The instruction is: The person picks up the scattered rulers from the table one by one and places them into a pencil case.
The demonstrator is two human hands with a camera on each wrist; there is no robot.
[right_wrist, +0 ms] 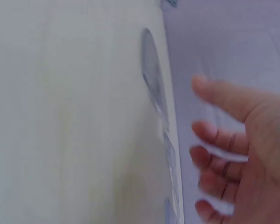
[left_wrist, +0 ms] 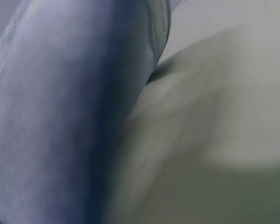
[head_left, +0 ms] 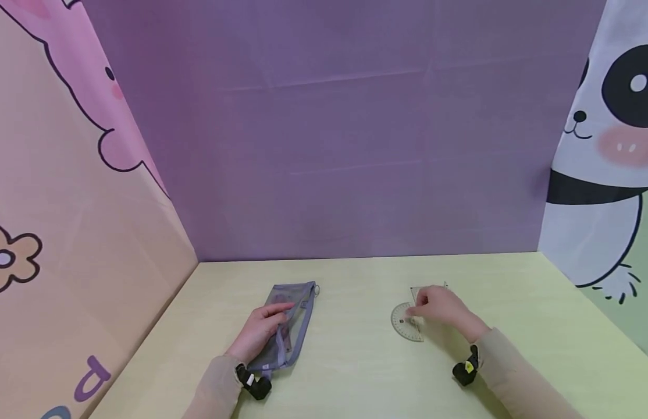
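In the head view, a grey-purple mesh zip pouch (head_left: pixel 301 334) lies slanted on the left of the table, with pinkish items showing through it. My left hand (head_left: pixel 260 333) grips its left side; the left wrist view shows the pouch (left_wrist: pixel 60 112) bulging close and blurred. On the right, a clear half-round protractor (head_left: pixel 401 327) lies flat, its straight edge turned to the right. Behind it, a clear triangular set square (head_left: pixel 415 290) is mostly hidden by my right hand (head_left: pixel 440 305). The right wrist view shows that hand's fingers loosely bent, thumb apart, holding nothing, just above the protractor (right_wrist: pixel 151 70).
The pale wood-look table (head_left: pixel 355 372) ends at a purple cloth backdrop (head_left: pixel 324 145). Printed cartoon panels stand on both sides, a panda panel (head_left: pixel 596 233) on the right and a pink one (head_left: pixel 93 233) on the left.
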